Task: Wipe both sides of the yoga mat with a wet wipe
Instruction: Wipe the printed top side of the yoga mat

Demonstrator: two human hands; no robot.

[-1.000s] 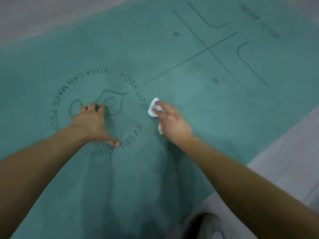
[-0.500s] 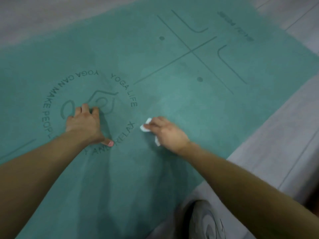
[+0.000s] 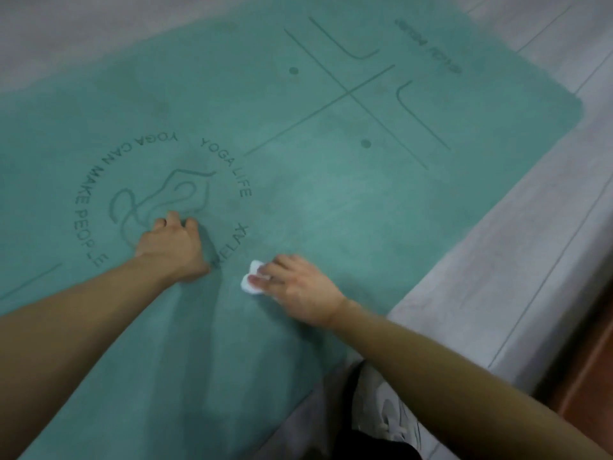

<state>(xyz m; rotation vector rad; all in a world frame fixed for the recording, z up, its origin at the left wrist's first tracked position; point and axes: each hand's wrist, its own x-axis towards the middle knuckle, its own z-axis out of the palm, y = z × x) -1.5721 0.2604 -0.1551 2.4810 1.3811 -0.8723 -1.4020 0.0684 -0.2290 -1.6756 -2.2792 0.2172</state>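
Fingers, right: the right hand (image 3: pixel 300 288) lies low over the wet wipe (image 3: pixel 252 281), fingers (image 3: pixel 265 279) bent and pressing the wad flat to the mat; only a white corner shows past the fingertips.
Fingers, left: the left hand (image 3: pixel 170 249) props on its fingertips, knuckles raised and fingers curled under, holding nothing, planted inside the printed circle.
Yoga mat: the yoga mat (image 3: pixel 331 180) lies flat on the floor, printed side up, its far corner rounded; the wipe sits near the word RELAX, close to the mat's near long edge.
Mat surface: teal, matte, slightly chalky in look, with a paler patch beyond the wipe that may be damp or may be glare; I cannot tell which.
Markings: dark ring of lettering (image 3: pixel 232 164), a looping line figure within it, crossed alignment lines (image 3: pixel 351 91) and two dots farther off.
Wipe: small, white, soft, bunched into a lump rather than spread.
Floor: pale grey boards (image 3: pixel 517 240) with thin seams beside the mat.
Shoe: a light grey shoe (image 3: pixel 388 413) sits by the mat edge under the right forearm.
Risk, coverage: a wad this small likely leaves streaks and missed strips, and the area under the propping hand could be skipped.
Risk, drying: the wipe may dry out before the underside, judged not yet reached.
Risk, slipping: weight on the left fingertips over a damp patch could slide or ruck the mat.
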